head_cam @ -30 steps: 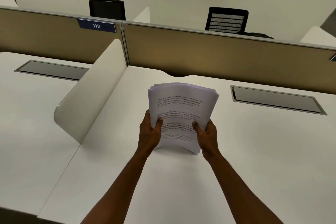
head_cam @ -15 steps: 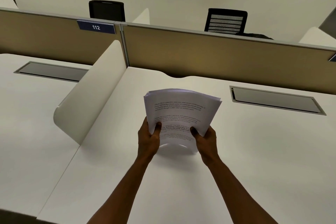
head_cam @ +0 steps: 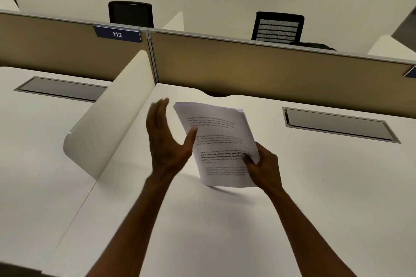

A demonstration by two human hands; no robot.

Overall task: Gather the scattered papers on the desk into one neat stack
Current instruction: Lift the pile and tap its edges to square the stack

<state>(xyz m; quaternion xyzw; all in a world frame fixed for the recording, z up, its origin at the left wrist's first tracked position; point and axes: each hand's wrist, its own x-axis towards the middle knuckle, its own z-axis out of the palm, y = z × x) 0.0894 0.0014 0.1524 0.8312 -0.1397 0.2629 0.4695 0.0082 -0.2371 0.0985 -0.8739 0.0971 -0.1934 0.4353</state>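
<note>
Right hand (head_cam: 262,165): closed on lower right edge of stack (head_cam: 217,143), thumb on top sheet, fingers beneath. Left hand (head_cam: 165,139): open, fingers straight and spread from thumb, palm facing stack's left edge, thumb tip touching or just over that edge; blurred, contact unclear. Stack: printed sheets, gathered together, held tilted above desk (head_cam: 225,231), bottom edge near surface, shadow below. Divider (head_cam: 108,123): white, curved, left of hands. Grommet tray (head_cam: 337,125): grey, recessed, right of stack. Partition (head_cam: 270,69): tan, behind desk. Plate (head_cam: 117,34): blue, marked 112. Chairs (head_cam: 278,27): two, black, beyond partition.
</note>
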